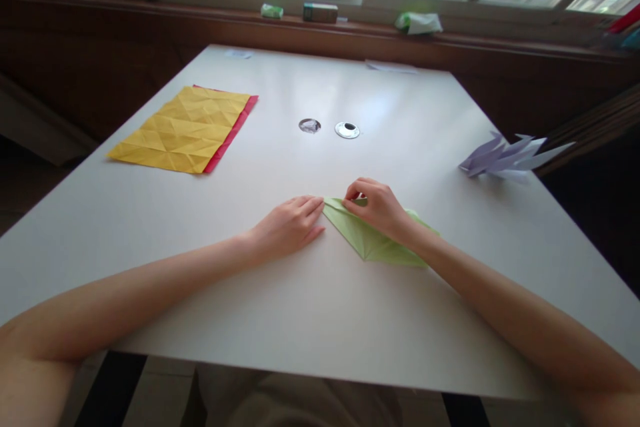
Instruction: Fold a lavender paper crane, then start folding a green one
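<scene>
A green sheet of origami paper (370, 240), folded into a pointed, layered shape, lies on the white table in front of me. My left hand (295, 223) rests flat at its left tip, fingers stretched out and touching that corner. Over the paper's upper edge, my right hand (375, 207) pinches the fold between thumb and index finger. Part of the paper is hidden beneath my right hand and forearm.
Creased yellow paper (185, 130) lies over a red sheet (233, 133) at left. A folded lilac paper figure (510, 157) stands near the right edge. Two round inserts, a silvery one (310, 125) and a holed one (347, 130), sit mid-table. Small packets line the window ledge (360, 25).
</scene>
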The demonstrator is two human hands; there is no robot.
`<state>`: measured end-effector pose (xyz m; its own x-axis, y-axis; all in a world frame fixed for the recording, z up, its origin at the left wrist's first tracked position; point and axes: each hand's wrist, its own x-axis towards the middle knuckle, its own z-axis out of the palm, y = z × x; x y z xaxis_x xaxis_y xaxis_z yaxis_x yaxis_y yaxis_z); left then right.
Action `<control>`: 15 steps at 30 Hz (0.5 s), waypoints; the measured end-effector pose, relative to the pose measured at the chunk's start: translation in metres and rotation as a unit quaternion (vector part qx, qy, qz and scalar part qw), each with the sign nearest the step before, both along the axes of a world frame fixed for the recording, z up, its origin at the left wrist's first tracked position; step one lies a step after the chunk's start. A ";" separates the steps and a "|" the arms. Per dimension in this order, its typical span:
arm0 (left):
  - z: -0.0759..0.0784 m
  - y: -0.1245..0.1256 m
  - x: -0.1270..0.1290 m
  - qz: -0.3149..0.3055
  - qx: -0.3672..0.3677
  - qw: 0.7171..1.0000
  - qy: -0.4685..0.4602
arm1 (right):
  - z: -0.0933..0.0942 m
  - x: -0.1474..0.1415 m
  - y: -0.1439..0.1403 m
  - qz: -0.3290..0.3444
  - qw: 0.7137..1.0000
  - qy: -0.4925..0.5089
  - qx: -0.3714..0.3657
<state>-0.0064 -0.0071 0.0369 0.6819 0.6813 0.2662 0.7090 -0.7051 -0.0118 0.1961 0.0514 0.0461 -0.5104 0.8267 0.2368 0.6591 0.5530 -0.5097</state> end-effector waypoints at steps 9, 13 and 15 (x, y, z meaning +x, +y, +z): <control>0.000 0.015 -0.015 -0.020 -0.001 1.000 -0.013 | 0.001 -0.008 0.007 -0.022 0.999 0.049 0.001; 0.000 0.025 -0.019 -0.031 -0.003 0.999 -0.005 | 0.001 -0.010 0.015 -0.024 0.998 0.053 0.000; -0.001 0.029 -0.021 -0.038 -0.001 0.999 0.000 | -0.001 -0.011 0.020 -0.024 0.998 0.055 -0.007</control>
